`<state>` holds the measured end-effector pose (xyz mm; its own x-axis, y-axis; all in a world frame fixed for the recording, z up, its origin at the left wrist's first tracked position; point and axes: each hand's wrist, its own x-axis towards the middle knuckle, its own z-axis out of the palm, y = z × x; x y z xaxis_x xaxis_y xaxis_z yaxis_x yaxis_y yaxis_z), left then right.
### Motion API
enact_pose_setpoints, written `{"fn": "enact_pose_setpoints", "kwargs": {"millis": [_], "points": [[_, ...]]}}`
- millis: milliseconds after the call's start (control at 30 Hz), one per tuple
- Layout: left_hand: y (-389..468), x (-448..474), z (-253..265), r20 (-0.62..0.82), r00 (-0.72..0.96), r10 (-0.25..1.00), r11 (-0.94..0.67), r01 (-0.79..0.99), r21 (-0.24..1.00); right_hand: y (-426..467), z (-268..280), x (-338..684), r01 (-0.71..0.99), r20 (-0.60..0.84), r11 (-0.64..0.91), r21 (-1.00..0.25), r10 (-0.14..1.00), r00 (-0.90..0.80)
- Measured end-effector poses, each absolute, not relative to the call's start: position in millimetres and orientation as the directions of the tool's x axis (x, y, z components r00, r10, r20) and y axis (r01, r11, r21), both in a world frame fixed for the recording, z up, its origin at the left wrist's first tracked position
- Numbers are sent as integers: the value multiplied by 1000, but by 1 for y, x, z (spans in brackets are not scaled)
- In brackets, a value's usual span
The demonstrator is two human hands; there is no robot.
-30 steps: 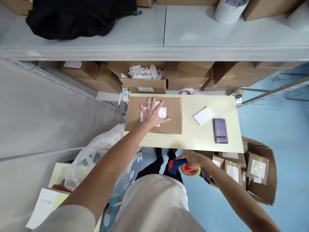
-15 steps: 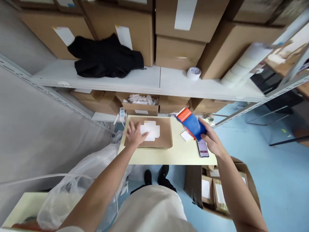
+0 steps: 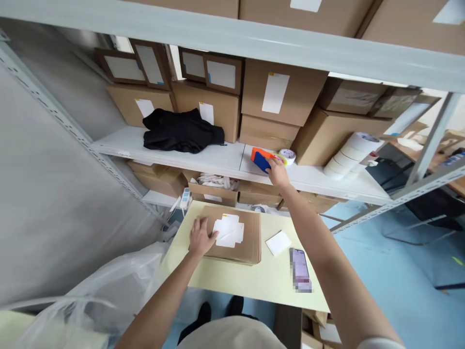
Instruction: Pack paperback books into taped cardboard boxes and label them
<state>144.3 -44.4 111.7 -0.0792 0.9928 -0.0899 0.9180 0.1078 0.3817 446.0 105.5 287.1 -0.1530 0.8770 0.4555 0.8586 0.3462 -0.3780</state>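
Note:
My right hand [image 3: 277, 172] grips a blue-and-orange tape dispenser [image 3: 262, 161] over the front of the middle shelf, just beside a white roll of tape [image 3: 287, 156]. A yellow-green ring shows next to the fingers. Whether the dispenser rests on the shelf, I cannot tell. My left hand [image 3: 202, 237] lies on the left part of a flat cardboard box [image 3: 250, 232], fingers apart and holding nothing. White labels [image 3: 229, 230] overlap in the middle of that box's top, near my left thumb.
On the pale yellow table [image 3: 232, 278], a white card stack [image 3: 278, 243] and a phone [image 3: 301, 269] lie right of the box. The shelf [image 3: 232, 157] carries black cloth [image 3: 181, 131], cartons and stacked white rolls [image 3: 350, 155]. Plastic wrap [image 3: 119, 281] bulges at the lower left.
My right hand has carried the tape dispenser from above the phone up and away to the shelf. The left hand stays on the box. My view has tilted upward.

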Motion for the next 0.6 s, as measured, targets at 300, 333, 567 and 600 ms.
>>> {"fn": "enact_pose_setpoints", "kwargs": {"millis": [300, 333, 567, 600], "points": [[-77, 117, 92, -138, -239, 961, 271, 728, 629, 120, 262, 450, 820, 538, 447, -356, 816, -211], [-79, 112, 90, -157, -258, 953, 295, 691, 660, 106, 255, 450, 815, 564, 451, -364, 803, -192], [-83, 87, 74, -301, -206, 931, 359, 371, 856, -94, 95, 455, 678, 167, 131, -723, 986, -12], [-84, 86, 72, -314, -185, 931, 360, 337, 870, -120, 68, 451, 651, 59, 88, -754, 996, -67]]}}
